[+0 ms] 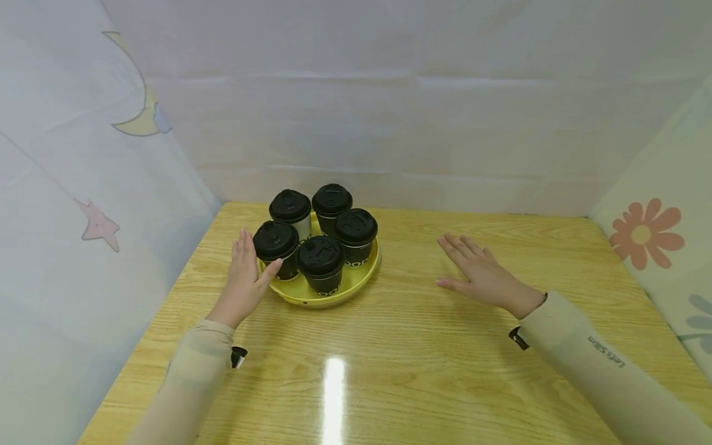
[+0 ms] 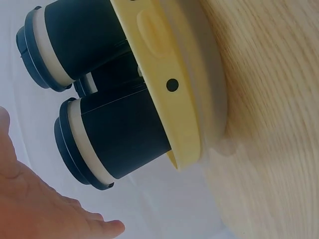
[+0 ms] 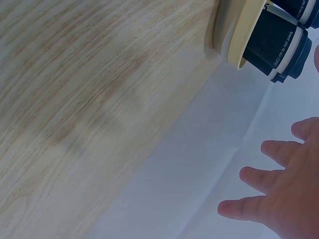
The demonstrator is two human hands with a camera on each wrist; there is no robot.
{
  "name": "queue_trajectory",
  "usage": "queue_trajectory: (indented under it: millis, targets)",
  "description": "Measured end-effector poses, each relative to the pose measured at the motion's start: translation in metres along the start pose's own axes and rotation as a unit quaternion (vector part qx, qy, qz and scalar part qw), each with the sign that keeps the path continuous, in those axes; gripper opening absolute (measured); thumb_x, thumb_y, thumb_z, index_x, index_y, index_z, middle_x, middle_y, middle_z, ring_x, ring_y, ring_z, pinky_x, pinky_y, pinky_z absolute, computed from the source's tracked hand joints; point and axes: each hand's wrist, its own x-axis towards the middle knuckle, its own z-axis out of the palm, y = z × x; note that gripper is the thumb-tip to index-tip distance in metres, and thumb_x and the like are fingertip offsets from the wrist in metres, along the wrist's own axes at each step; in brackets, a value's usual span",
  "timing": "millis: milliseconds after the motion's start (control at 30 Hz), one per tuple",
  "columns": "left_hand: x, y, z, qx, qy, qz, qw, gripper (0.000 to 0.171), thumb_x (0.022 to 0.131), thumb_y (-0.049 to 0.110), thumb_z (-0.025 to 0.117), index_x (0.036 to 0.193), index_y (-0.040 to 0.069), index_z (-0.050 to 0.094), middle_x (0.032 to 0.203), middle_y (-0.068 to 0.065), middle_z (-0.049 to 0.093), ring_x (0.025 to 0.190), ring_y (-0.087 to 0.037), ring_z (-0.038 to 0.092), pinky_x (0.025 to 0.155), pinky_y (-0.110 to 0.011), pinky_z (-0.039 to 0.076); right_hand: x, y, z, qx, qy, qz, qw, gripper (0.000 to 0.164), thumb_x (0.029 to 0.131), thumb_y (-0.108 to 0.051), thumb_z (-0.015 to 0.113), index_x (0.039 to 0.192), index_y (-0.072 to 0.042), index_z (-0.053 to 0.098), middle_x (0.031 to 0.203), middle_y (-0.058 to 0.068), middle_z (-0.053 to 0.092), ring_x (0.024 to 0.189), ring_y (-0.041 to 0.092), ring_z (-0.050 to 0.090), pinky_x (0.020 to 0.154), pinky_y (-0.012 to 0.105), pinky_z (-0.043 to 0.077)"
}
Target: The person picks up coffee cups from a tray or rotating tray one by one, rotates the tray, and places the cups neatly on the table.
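Several black paper cups with black lids stand upright in a round yellow tray on the table's left half. My left hand, fingers straight and thumb spread, is beside the leftmost cup; the left wrist view shows a gap between that hand and the nearest cup. On the other side, my right hand is over bare wood, well right of the tray, with fingers extended and nothing held. In the right wrist view its fingers are spread apart, away from the cups.
The wooden table reaches back to a pale cloth backdrop. Cloth walls stand on both sides, the left one with a moon print and the right one with a flower print. A bright reflection lies on the front wood.
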Motion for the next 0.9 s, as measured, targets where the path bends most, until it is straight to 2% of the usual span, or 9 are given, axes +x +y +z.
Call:
queue_trajectory:
  millis: [167, 400, 733, 900]
  targets:
    - [-0.002, -0.003, 0.002, -0.037, -0.003, -0.018, 0.9991, 0.093, 0.101, 0.053, 0.038, 0.149, 0.002, -0.023, 0.156, -0.019, -0.024, 0.142, -0.039, -0.021, 0.113, -0.059, -0.001, 0.0, 0.0, 0.001, 0.001, 0.003, 0.0, 1.0, 0.084, 0.096, -0.043, 0.058, 0.156, -0.004, 0.015, 0.159, 0.023, 0.012, 0.141, 0.051, 0.007, 0.1, 0.078, 0.01]
    - [-0.005, -0.012, 0.008, -0.089, -0.022, -0.077, 0.9928, 0.102, 0.097, 0.059, 0.042, 0.146, 0.005, -0.03, 0.153, -0.021, -0.03, 0.14, -0.039, -0.024, 0.113, -0.059, -0.002, 0.002, -0.004, 0.001, 0.004, -0.004, 0.002, 1.0, 0.083, 0.097, -0.043, 0.057, 0.156, -0.004, 0.013, 0.159, 0.024, 0.012, 0.142, 0.05, 0.006, 0.1, 0.077, 0.011]
    - [-0.002, -0.022, 0.021, -0.1, -0.056, -0.138, 0.9837, 0.104, 0.098, 0.059, 0.04, 0.144, -0.003, -0.028, 0.151, -0.032, -0.024, 0.14, -0.046, -0.018, 0.113, -0.058, -0.001, 0.005, -0.007, 0.008, 0.014, -0.001, 0.002, 1.0, 0.083, 0.097, -0.041, 0.058, 0.156, -0.004, 0.013, 0.159, 0.024, 0.011, 0.142, 0.05, 0.007, 0.102, 0.076, 0.011]
    - [0.0, -0.025, 0.029, -0.105, -0.065, -0.141, 0.9824, 0.099, 0.101, 0.049, 0.043, 0.145, -0.011, -0.022, 0.152, -0.036, -0.018, 0.141, -0.048, -0.013, 0.114, -0.057, 0.002, 0.008, -0.009, 0.013, 0.018, 0.005, -0.004, 1.0, 0.083, 0.096, -0.041, 0.058, 0.156, -0.003, 0.013, 0.159, 0.024, 0.012, 0.141, 0.05, 0.009, 0.101, 0.076, 0.012]
